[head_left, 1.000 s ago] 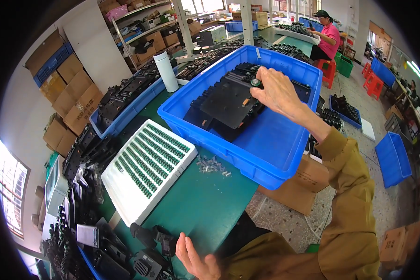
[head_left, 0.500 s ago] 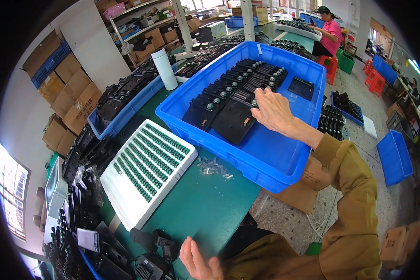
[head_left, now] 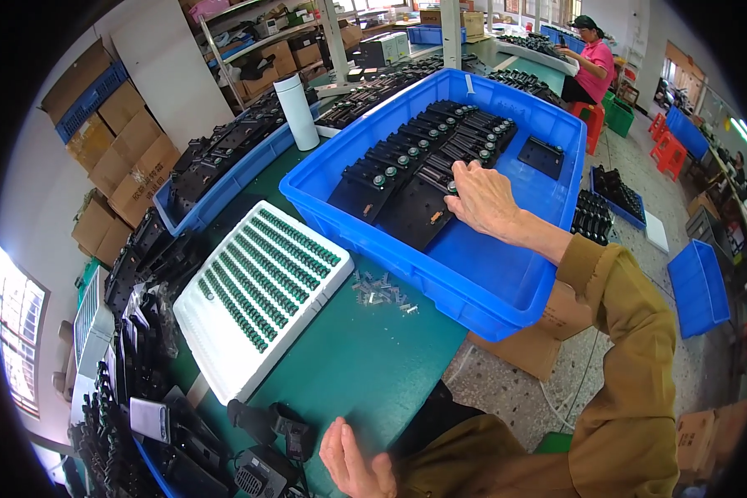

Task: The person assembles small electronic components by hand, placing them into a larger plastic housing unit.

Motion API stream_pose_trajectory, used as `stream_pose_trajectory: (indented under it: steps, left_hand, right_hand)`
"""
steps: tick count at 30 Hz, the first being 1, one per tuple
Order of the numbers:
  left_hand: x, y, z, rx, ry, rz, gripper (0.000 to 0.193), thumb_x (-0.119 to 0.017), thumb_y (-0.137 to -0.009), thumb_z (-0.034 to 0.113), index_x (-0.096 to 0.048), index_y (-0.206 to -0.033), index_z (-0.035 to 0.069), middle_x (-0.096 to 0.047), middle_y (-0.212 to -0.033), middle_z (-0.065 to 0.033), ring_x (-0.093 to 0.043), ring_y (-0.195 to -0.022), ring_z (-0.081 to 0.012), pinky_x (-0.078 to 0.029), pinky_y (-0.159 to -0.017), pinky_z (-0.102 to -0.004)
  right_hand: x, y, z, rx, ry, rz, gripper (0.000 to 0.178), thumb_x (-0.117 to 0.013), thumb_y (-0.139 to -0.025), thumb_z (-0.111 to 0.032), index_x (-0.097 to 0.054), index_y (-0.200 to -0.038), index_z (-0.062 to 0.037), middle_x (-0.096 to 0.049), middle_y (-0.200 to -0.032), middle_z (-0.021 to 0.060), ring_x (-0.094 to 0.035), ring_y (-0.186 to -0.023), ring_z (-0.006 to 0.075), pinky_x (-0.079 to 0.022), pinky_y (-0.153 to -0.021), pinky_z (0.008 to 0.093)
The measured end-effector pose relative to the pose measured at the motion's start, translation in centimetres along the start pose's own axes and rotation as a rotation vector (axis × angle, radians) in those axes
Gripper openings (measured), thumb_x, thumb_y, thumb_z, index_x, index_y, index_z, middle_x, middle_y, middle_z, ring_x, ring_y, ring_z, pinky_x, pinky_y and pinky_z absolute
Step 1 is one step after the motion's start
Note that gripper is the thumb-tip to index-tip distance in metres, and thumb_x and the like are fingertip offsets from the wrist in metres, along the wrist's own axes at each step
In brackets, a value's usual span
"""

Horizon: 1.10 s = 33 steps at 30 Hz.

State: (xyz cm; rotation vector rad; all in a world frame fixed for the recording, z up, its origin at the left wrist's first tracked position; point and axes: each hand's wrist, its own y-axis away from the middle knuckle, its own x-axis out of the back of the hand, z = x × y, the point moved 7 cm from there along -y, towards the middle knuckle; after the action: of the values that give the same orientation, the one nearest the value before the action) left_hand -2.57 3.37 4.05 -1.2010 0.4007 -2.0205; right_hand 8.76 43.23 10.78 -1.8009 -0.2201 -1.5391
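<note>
Head view: two overlapping rows lie in the blue bin, the right hand on the nearest panel

The right hand (head_left: 490,199) reaches over the near right side of the blue bin (head_left: 498,261), thumb and fingertips closed on the round end piece of the nearest black panel (head_left: 415,217). That panel lies inside the bin, at the near end of the right-hand row. The left hand (head_left: 353,465) rests well apart, on the near side of the bin, fingers loosely spread and with nothing visible in its grasp.

The work looks part-way along. The left-hand row (head_left: 390,162) is laid, its panels overlapping, with round pieces along their ends; the right-hand row beside it ends at the panel under the fingers, which is not yet released. A lone panel (head_left: 541,156) lies flat toward the bin's far right, apart from both rows.

Just left of the bin, a white foam tray (head_left: 224,349) holds lines of green pieces (head_left: 266,274), with many unused by the look of it. Small metallic bits (head_left: 382,292) lie scattered between tray and bin. How many panels remain, I cannot tell.
</note>
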Motion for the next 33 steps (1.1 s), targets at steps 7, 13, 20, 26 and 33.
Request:
stream_pose_trajectory:
  steps: [7,13,20,26,33]
  left_hand:
    - [0.0,0.0,0.2,-0.007,-0.016,-0.013,0.062,-0.047,-0.102,0.044,-0.053,-0.133,-0.010,-0.057,-0.130,-0.0247,-0.055,-0.116,-0.0408,-0.044,-0.098,-0.0493]
    - [-0.1,0.0,0.2,0.004,-0.017,-0.014,0.061,-0.047,-0.102,0.043,-0.053,-0.132,-0.010,-0.057,-0.130,-0.0249,-0.055,-0.116,-0.0411,-0.044,-0.099,-0.0495]
    - [-0.1,0.0,0.1,0.003,-0.010,-0.025,0.061,-0.048,-0.102,0.042,-0.054,-0.132,-0.010,-0.057,-0.130,-0.0249,-0.055,-0.115,-0.0412,-0.044,-0.098,-0.0493]
    - [-0.1,0.0,0.1,0.000,-0.017,-0.029,0.060,-0.049,-0.102,0.042,-0.054,-0.132,-0.010,-0.058,-0.129,-0.0247,-0.056,-0.114,-0.0410,-0.044,-0.098,-0.0492]
    - [-0.4,-0.1,0.3,0.007,-0.015,-0.025,0.060,-0.050,-0.101,0.042,-0.055,-0.130,-0.010,-0.059,-0.126,-0.0251,-0.057,-0.112,-0.0415,-0.045,-0.096,-0.0490]
  right_hand:
    - [-0.4,-0.5,-0.3,0.008,-0.008,-0.032,0.039,-0.073,-0.080,-0.022,-0.054,-0.098,0.0073,-0.064,-0.089,0.0246,-0.070,-0.079,0.0374,-0.058,-0.062,0.0442]
    - [-1.3,-0.9,-0.5,0.007,-0.029,-0.027,0.040,-0.076,-0.081,-0.023,-0.052,-0.096,0.0062,-0.063,-0.087,0.0242,-0.068,-0.077,0.0389,-0.057,-0.064,0.0460]
    - [-2.5,-1.0,0.4,-0.020,-0.094,-0.090,0.046,-0.079,-0.079,-0.026,-0.055,-0.099,0.0071,-0.065,-0.092,0.0247,-0.069,-0.083,0.0402,-0.057,-0.068,0.0469]
    - [-2.7,-1.1,0.7,-0.031,-0.102,-0.095,0.053,-0.084,-0.075,-0.031,-0.055,-0.098,0.0059,-0.066,-0.094,0.0248,-0.069,-0.086,0.0402,-0.057,-0.070,0.0467]
    - [-2.1,-1.1,1.2,-0.072,-0.152,-0.103,0.055,-0.085,-0.073,-0.034,-0.055,-0.098,0.0049,-0.067,-0.094,0.0230,-0.069,-0.087,0.0402,-0.058,-0.071,0.0470]
